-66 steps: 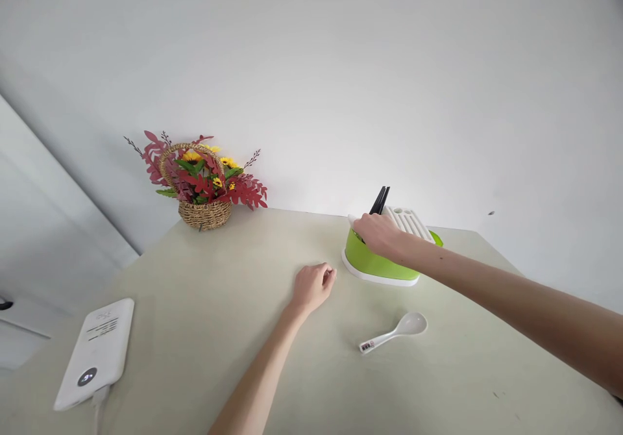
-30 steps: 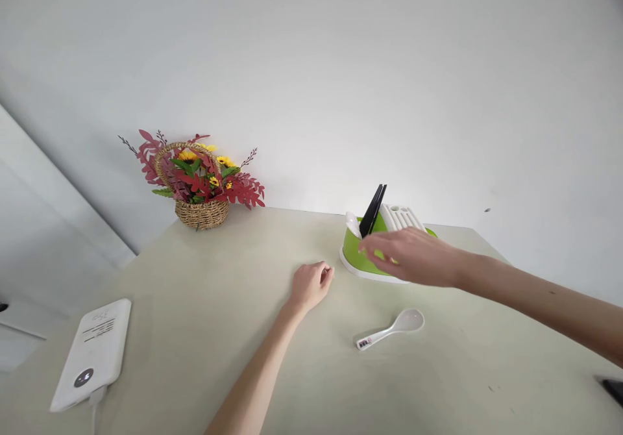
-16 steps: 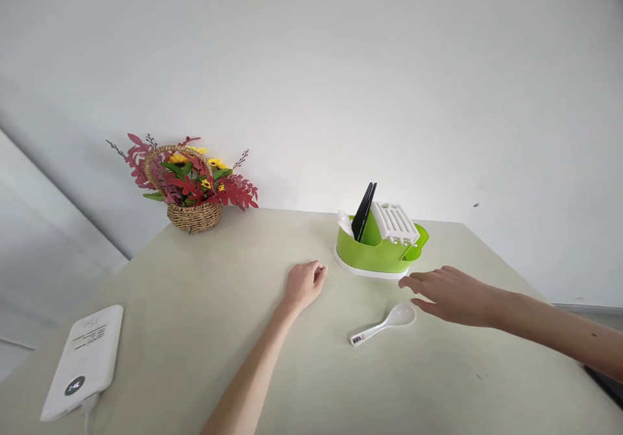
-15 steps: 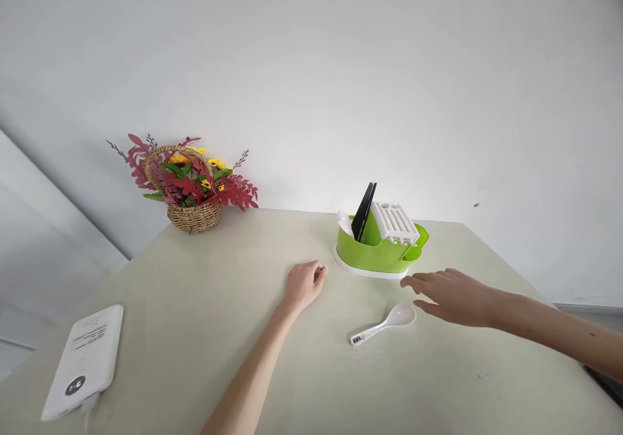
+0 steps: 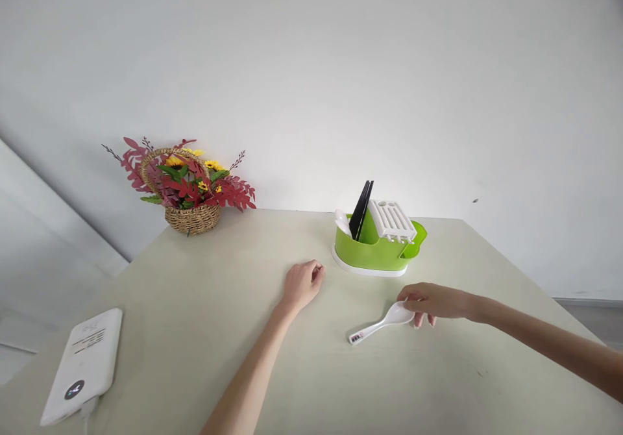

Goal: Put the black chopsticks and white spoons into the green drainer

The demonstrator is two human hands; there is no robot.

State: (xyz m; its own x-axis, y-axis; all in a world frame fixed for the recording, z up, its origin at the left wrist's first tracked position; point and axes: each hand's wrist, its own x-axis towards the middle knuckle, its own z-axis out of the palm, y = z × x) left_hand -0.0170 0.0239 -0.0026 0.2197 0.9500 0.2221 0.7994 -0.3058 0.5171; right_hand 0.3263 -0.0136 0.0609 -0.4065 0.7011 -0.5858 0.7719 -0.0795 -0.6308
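A white soup spoon (image 5: pixel 393 315) lies on the table, its handle with a small printed mark pointing to the near left. My right hand (image 5: pixel 428 300) is at the bowl end, thumb over the bowl and index finger at its far rim, closed on it. The other fingers hang down beside the bowl. My left hand (image 5: pixel 302 283) rests on the table in a loose fist and holds nothing. Behind both hands stands a green utensil holder (image 5: pixel 367 254) with a white slotted top and a white base. Black chopsticks (image 5: pixel 361 211) and white spoons (image 5: pixel 342 221) stand in its left part.
At the back left is a wicker basket (image 5: pixel 193 219) of red and yellow artificial flowers. A white power bank (image 5: pixel 82 363) with a cable lies at the near left. The wall (image 5: pixel 311 84) rises behind the table's back edge.
My right hand has come down and left onto the spoon's bowl, its fingers closing there. The spoon stays on the table. My left hand keeps its place.
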